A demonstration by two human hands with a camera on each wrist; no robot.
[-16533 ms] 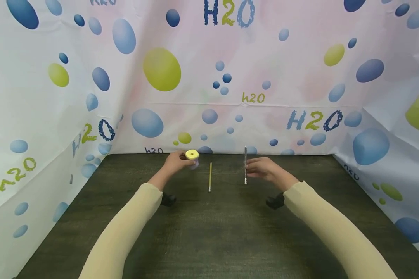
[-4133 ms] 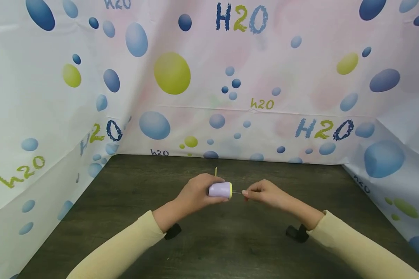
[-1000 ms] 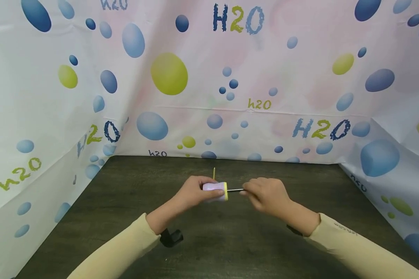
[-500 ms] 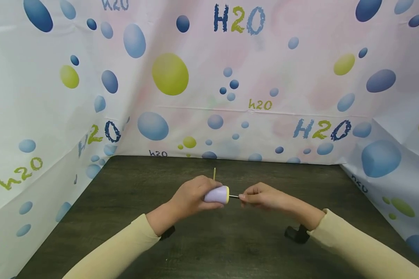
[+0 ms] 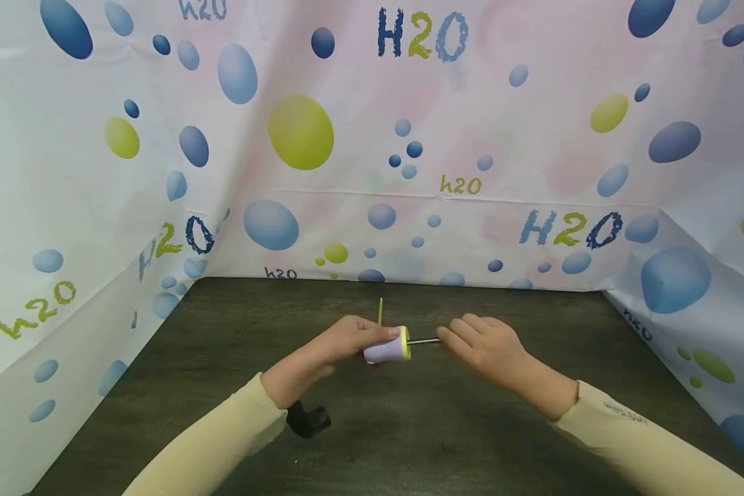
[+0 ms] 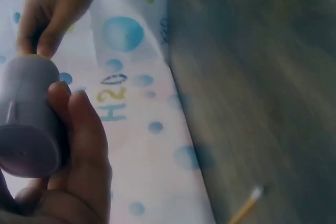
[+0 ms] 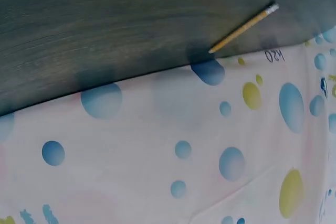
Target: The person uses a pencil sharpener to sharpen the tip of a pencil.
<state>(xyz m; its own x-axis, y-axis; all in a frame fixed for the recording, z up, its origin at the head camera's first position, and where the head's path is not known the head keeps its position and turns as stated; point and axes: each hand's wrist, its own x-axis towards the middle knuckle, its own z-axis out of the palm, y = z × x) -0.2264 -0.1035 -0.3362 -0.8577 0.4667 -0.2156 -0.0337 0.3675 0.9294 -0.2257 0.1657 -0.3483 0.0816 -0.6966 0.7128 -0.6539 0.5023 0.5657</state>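
My left hand [image 5: 347,341] grips a lilac pencil sharpener [image 5: 387,349] with a yellow top, held on its side above the table. Its closed bottom end faces the camera in the left wrist view, where the sharpener [image 6: 31,103] fills the left edge. A dark, slim pencil [image 5: 423,341] enters the yellow top from the right. My right hand [image 5: 486,348] pinches that pencil's other end, knuckles up, its fingers hiding the rest. Behind the sharpener, a yellow pencil [image 5: 381,311] lies on the table, partly covered in the head view; the right wrist view shows that yellow pencil [image 7: 244,28] whole.
The dark wooden table [image 5: 446,427] is bounded at the back and sides by a white sheet [image 5: 502,138] printed with blue and green dots. A black wrist-camera mount [image 5: 308,420] hangs under the left wrist.
Earlier the sharpener stood apart from the dark pencil; now the pencil is in it. Over the last second my right hand has turned back and forth at the pencil, the sharpener tilting with it.
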